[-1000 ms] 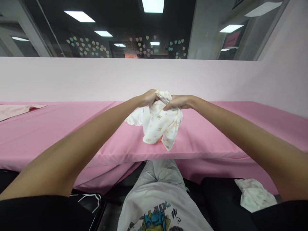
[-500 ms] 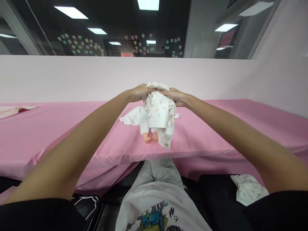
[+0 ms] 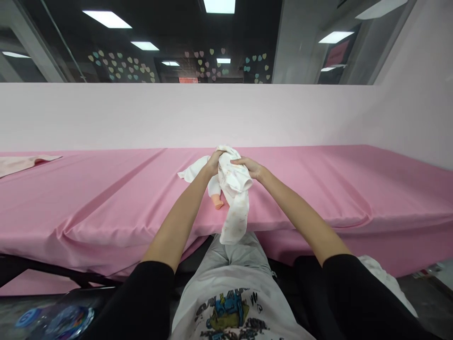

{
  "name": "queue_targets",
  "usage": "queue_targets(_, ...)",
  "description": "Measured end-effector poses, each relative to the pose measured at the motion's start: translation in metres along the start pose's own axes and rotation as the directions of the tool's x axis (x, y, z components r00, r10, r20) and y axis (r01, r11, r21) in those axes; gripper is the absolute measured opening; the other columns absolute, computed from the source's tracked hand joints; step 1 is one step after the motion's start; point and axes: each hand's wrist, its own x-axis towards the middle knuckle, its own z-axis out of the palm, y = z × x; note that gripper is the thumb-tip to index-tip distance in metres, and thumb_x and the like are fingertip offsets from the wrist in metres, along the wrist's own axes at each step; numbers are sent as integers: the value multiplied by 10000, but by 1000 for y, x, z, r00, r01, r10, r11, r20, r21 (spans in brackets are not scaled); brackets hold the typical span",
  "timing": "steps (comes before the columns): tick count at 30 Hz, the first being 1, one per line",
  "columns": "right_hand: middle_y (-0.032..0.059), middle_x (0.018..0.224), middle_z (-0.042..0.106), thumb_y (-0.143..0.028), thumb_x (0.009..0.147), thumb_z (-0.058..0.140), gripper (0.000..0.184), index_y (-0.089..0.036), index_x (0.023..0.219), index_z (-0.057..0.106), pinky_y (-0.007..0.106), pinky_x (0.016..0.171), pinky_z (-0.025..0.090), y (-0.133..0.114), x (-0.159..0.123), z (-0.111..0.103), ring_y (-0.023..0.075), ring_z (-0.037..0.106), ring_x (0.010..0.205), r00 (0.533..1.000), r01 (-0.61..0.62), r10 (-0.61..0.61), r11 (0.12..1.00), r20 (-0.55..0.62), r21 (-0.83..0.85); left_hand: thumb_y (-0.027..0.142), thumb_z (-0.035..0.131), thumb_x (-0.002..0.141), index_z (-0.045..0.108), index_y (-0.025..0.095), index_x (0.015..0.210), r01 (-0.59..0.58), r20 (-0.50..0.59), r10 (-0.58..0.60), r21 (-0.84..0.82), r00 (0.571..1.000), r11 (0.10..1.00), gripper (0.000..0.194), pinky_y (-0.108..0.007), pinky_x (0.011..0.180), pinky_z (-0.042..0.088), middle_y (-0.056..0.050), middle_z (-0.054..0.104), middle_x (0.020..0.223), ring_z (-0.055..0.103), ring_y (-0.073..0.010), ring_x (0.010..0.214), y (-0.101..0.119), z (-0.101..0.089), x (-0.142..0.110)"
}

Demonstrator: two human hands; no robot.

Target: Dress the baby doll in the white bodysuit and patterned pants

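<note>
A white baby garment [image 3: 233,177] with a small print hangs bunched between both hands, one narrow end trailing over the table's front edge. My left hand [image 3: 213,163] is closed on its upper left side. On the opposite side my right hand [image 3: 250,166] pinches the fabric, thumb on top. Beneath lies a doll in white clothing, mostly hidden by the garment; one bare foot [image 3: 217,203] and a white leg show. A flat white sleeve or cloth [image 3: 193,171] spreads out to the left, partly behind my left hand.
Pink cloth [image 3: 116,189] covers the table, with a white wall [image 3: 141,115] and window behind. A pale pink folded cloth [image 3: 24,164] lies far left. At lower left is a clear bottle [image 3: 60,321] with a blue cap. White fabric [image 3: 385,278] lies low right, beside my sleeve.
Both hands have come down and closer to me with the baby garment. It is now more bunched, and its trailing end hangs lower, hiding one of the doll's feet.
</note>
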Motion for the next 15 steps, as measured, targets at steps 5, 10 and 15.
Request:
queue_targets(5, 79, 784, 686, -111, 625, 737, 295, -105, 888, 604, 265, 588, 549, -19, 0, -10, 183, 646, 657, 977, -128, 67, 944, -203, -303, 305, 644, 722, 653, 124, 933, 28, 215, -19, -41, 977, 999, 278, -307, 793, 508, -80, 700, 825, 660, -204, 794, -20, -9, -12)
queue_targets(10, 65, 705, 668, -166, 592, 775, 265, -90, 798, 627, 227, 520, 506, -91, -7, -3, 156, 613, 594, 968, -5, -133, 837, -213, -547, 249, 741, 633, 583, 146, 1131, -280, 255, 284, -53, 924, 959, 533, -341, 899, 453, -86, 667, 1021, 622, -223, 947, 21, 4, -14)
queue_targets(15, 60, 688, 647, -311, 584, 800, 343, -87, 775, 624, 181, 420, 422, -121, -28, 23, 122, 568, 538, 975, 1, -163, 685, -151, -729, 233, 574, 725, 627, 102, 999, -221, 203, 286, -291, 936, 931, 309, -345, 879, 473, -87, 684, 946, 627, -235, 945, 51, 10, -23)
